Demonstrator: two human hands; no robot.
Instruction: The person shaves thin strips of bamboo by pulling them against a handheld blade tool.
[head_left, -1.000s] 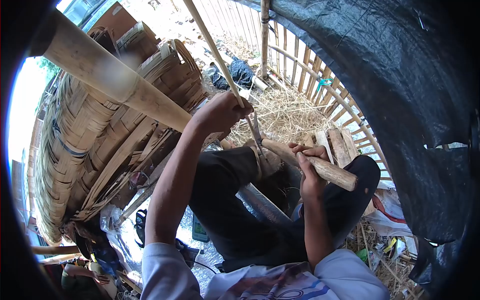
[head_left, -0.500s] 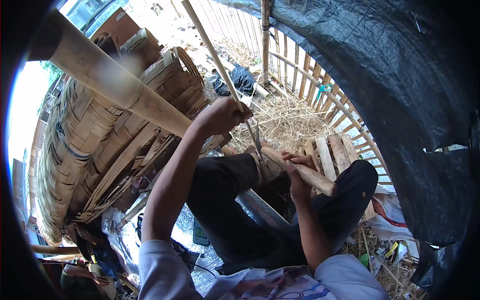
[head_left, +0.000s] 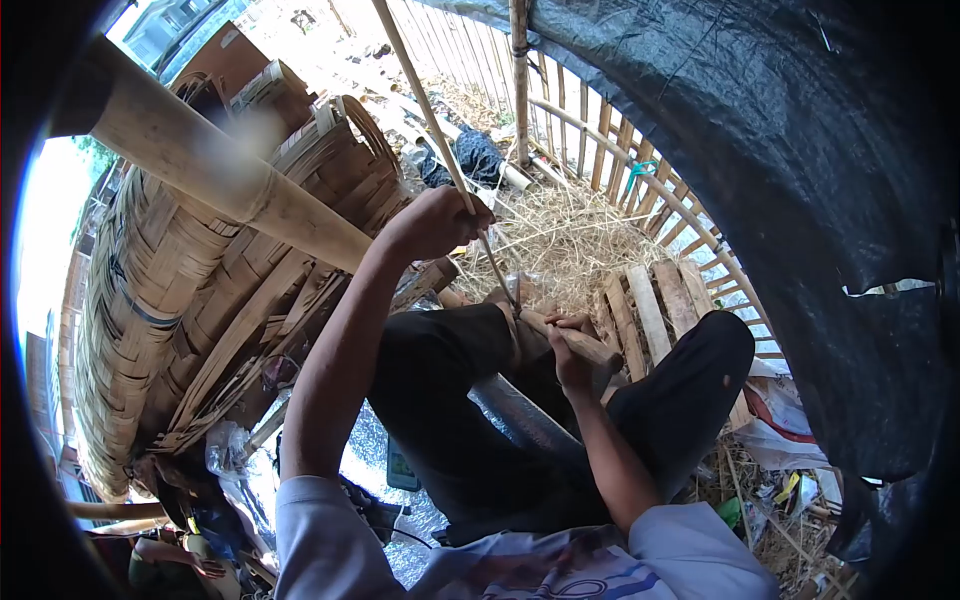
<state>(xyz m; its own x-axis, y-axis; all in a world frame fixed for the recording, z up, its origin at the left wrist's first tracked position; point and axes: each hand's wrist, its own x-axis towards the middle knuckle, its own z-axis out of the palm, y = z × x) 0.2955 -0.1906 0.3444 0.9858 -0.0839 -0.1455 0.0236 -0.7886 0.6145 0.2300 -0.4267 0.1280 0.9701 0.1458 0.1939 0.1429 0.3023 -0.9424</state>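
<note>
My left hand [head_left: 445, 222] is closed around a long, thin bamboo strip [head_left: 420, 88], which slants from the top of the view down past my fingers. My right hand [head_left: 572, 352] grips a thick wooden handle [head_left: 592, 349] low between my knees. A dark metal blade [head_left: 516, 305] shows at the handle's far end. The strip's lower end meets the blade there; the exact contact is too small to make out. My legs [head_left: 440, 365] are bent in dark trousers on either side.
Woven bamboo baskets [head_left: 170, 290] and a thick bamboo pole [head_left: 230, 190] stand close on the left. Straw shavings [head_left: 570, 230] cover the ground ahead, beside bamboo slats [head_left: 650, 315]. A dark tarp [head_left: 800, 180] hangs at right. Another person's hand [head_left: 205, 567] shows lower left.
My right hand has moved up and slightly left with the wooden handle, whose near end has swung away from my right knee. My left hand has shifted slightly left with the strip.
</note>
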